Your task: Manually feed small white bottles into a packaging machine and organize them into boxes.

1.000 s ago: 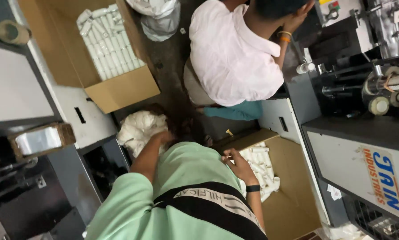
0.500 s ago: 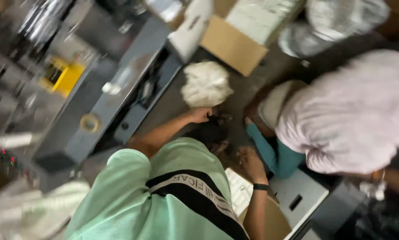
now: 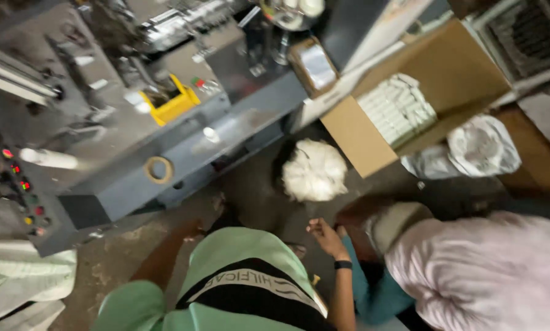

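dim indoor light, heavy motion blur throughout, deep shadows on the floor

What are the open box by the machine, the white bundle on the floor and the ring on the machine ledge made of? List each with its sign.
Open box: brown corrugated cardboard by the look, matte, with folded flaps.
White bundle: seemingly thin crinkled plastic or fabric gathered into a ball; blur leaves it open.
Ring: probably a tape roll, tan, with a hollow centre.
Machine ledge: painted grey metal, with a dull sheen.
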